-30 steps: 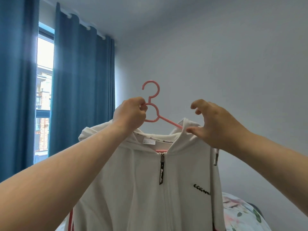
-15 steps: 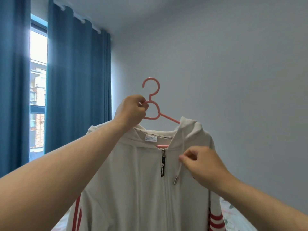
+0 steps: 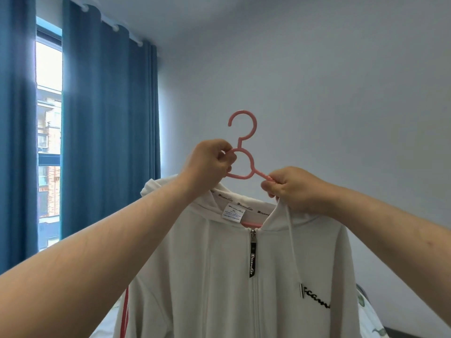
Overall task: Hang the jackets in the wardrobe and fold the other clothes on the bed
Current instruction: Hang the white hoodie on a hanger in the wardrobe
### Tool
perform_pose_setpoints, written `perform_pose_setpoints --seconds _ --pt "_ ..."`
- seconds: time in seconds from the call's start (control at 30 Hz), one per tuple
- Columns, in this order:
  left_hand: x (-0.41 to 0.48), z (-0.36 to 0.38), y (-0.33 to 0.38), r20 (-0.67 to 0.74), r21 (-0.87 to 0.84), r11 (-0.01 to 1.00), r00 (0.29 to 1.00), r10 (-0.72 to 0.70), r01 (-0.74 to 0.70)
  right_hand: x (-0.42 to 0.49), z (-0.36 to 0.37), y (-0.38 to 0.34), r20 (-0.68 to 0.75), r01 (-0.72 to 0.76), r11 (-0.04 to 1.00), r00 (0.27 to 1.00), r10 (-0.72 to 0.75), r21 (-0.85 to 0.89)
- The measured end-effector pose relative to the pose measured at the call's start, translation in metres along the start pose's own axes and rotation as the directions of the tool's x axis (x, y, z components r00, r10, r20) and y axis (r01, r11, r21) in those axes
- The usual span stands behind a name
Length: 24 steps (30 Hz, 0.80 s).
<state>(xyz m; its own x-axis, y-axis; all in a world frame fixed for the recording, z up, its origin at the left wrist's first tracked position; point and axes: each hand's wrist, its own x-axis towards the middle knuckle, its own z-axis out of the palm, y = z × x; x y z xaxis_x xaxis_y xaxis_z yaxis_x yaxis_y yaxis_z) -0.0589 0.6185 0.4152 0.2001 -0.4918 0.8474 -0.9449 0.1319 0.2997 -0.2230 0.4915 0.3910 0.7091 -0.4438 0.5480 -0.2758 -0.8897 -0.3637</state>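
Pink hanger [image 3: 261, 173], R hand [image 3: 295, 189] off drawstring [image 3: 292, 240], now pinching it

A single wide-angle view sits at the person's head, facing forward and slightly upward at the far wall [image 3: 329, 106] and ceiling [image 3: 244, 15]. The hanger [image 3: 242, 152] and jacket [image 3: 219, 276] are near, mid-frame. Curtains [image 3: 109, 123] and window [image 3: 48, 113] lie left; a bed [image 3: 371, 323] corner shows low right.

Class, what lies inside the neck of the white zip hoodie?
A pink hanger: its lower bar shows beneath the label; the white hoodie covers most of its arms.
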Motion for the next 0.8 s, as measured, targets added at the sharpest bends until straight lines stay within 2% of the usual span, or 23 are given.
perform_pose_setpoints --seconds 0.07,0.1,0.13,0.2,0.27,0.33,0.43,0.5,0.57,0.63,0.73,0.8 --pt "-0.005 -0.006 -0.011 -0.052 0.04 0.998 0.997 0.057 -0.055 -0.001 -0.003 0.003 -0.039 0.004 1.0 0.999 -0.003 0.005" --pt "-0.01 -0.011 -0.021 -0.149 0.058 0.997 0.987 0.064 -0.055 -0.002 -0.006 0.005 -0.057 0.004 1.0 0.998 -0.004 0.007" --pt "-0.016 -0.016 -0.036 -0.279 0.047 0.999 0.96 0.028 -0.015 -0.003 -0.008 0.008 -0.074 0.005 1.0 0.997 -0.005 0.006" --pt "-0.037 -0.025 -0.069 -0.473 -0.068 0.986 0.865 -0.167 0.153 -0.007 -0.014 0.014 -0.113 0.012 0.999 0.994 -0.008 0.035" --pt "-0.059 -0.024 -0.1 -0.427 -0.251 0.906 0.801 -0.419 0.34 -0.01 -0.017 0.02 -0.154 0.032 0.995 0.988 -0.017 0.094" --pt "-0.08 -0.018 -0.115 -0.262 -0.371 0.82 0.798 -0.542 0.436 -0.011 -0.02 0.024 -0.19 0.05 0.987 0.982 -0.02 0.151" --pt "-0.096 -0.009 -0.114 -0.061 -0.465 0.781 0.865 -0.498 0.417 -0.01 -0.016 0.026 -0.174 0.046 0.967 0.985 -0.002 0.249" --pt "-0.095 -0.007 -0.112 -0.103 -0.432 0.811 0.871 -0.48 0.395 -0.008 -0.013 0.032 -0.162 0.047 0.955 0.987 0.001 0.291" --pt "-0.091 -0.011 -0.113 -0.221 -0.4 0.834 0.843 -0.491 0.38 -0.008 -0.015 0.039 -0.131 0.031 0.953 0.991 0.009 0.303" --pt "-0.086 -0.021 -0.119 -0.292 -0.412 0.833 0.812 -0.504 0.369 -0.009 -0.02 0.047 -0.071 0.006 0.972 0.997 0.011 0.235" --pt "-0.076 -0.033 -0.121 -0.271 -0.456 0.817 0.82 -0.504 0.352 -0.01 -0.026 0.053 -0.001 0.013 0.995 1.0 -0.013 0.104" --pt "-0.066 -0.04 -0.118 -0.163 -0.567 0.747 0.841 -0.515 0.348 -0.011 -0.026 0.049 0.009 0.06 0.997 0.998 -0.06 0.042"
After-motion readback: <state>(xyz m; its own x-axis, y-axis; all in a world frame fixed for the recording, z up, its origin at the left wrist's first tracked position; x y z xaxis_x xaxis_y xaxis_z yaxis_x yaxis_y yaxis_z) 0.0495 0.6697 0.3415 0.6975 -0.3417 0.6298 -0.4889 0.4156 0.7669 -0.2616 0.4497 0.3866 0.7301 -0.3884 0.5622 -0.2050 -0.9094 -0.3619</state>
